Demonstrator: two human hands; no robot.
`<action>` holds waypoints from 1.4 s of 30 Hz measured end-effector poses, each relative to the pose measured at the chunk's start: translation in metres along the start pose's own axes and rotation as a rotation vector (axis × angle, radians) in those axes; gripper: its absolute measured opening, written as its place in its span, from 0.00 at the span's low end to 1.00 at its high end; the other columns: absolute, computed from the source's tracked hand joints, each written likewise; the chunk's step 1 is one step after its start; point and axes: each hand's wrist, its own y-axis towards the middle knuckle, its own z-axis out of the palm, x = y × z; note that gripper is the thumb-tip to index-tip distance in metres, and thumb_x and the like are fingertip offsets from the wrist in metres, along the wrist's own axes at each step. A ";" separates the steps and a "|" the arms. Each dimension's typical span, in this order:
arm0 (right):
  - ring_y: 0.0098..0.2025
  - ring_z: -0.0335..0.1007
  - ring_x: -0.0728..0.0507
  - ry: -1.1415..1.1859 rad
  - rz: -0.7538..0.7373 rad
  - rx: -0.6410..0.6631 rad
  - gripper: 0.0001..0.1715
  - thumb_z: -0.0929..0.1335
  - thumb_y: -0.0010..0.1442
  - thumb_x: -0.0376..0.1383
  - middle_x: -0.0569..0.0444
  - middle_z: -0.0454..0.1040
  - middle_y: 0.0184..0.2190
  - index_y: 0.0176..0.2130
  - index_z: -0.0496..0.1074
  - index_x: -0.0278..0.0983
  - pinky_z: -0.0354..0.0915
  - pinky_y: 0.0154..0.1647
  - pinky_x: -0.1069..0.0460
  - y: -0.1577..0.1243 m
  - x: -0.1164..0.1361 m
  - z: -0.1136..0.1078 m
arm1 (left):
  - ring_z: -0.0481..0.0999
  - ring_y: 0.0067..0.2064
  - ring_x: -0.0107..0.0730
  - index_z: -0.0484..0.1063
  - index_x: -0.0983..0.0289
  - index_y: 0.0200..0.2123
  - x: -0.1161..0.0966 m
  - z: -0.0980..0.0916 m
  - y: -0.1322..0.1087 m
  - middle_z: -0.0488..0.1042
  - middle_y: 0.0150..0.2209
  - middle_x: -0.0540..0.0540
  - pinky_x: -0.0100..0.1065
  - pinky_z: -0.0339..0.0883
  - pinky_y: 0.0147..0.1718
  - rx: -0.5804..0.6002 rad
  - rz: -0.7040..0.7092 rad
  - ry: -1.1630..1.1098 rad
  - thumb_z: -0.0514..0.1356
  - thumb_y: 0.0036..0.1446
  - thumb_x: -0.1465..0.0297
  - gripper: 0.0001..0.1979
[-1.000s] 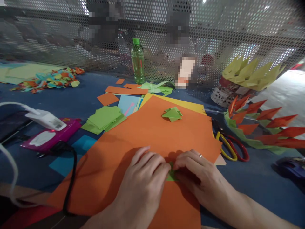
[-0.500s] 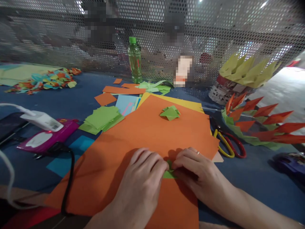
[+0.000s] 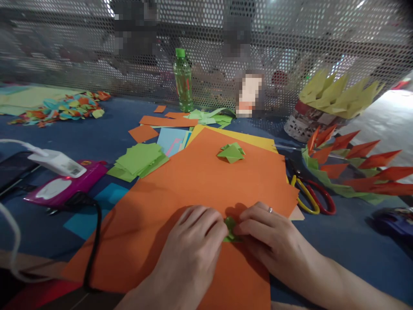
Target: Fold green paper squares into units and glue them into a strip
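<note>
My left hand (image 3: 190, 254) and my right hand (image 3: 271, 241) meet near the front of a large orange paper sheet (image 3: 180, 189). Both press and pinch a small green paper piece (image 3: 230, 229) between their fingertips; most of it is hidden under the fingers. A ring shows on my right hand. Farther up the orange sheet lies a little pile of folded green pieces (image 3: 231, 152). A stack of green paper squares (image 3: 138, 160) rests to the left of the sheet.
Scissors (image 3: 309, 196) with yellow and red handles lie right of the sheet, beside an orange and green spiked paper chain (image 3: 355, 168). A green bottle (image 3: 183, 81) stands by the mesh fence. A pink case (image 3: 64, 185), white charger (image 3: 56, 162) and black cable (image 3: 95, 241) lie left.
Both hands stay on the small green piece with only slight finger shifts; the piece shows a little more upright between the fingertips. The view moved slightly.
</note>
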 end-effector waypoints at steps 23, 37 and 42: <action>0.38 0.67 0.43 -0.154 -0.086 0.072 0.19 0.58 0.70 0.25 0.48 0.73 0.38 0.38 0.74 0.35 0.70 0.39 0.48 -0.003 0.006 -0.003 | 0.74 0.45 0.39 0.76 0.68 0.43 0.001 -0.002 -0.014 0.78 0.43 0.56 0.41 0.64 0.52 -0.135 0.217 0.276 0.45 0.65 0.83 0.20; 0.40 0.69 0.40 -0.431 -0.193 0.108 0.23 0.55 0.72 0.29 0.46 0.77 0.41 0.40 0.76 0.33 0.72 0.41 0.46 -0.008 0.016 -0.003 | 0.71 0.56 0.41 0.74 0.69 0.54 -0.005 0.008 -0.034 0.76 0.55 0.57 0.45 0.49 0.67 -0.074 0.167 0.345 0.52 0.67 0.71 0.17; 0.40 0.69 0.40 -0.434 -0.221 0.079 0.26 0.53 0.74 0.32 0.45 0.77 0.41 0.41 0.76 0.31 0.70 0.40 0.46 -0.010 0.014 -0.003 | 0.68 0.58 0.41 0.74 0.68 0.55 -0.004 0.006 -0.037 0.76 0.56 0.55 0.44 0.38 0.70 -0.007 0.156 0.392 0.54 0.66 0.59 0.22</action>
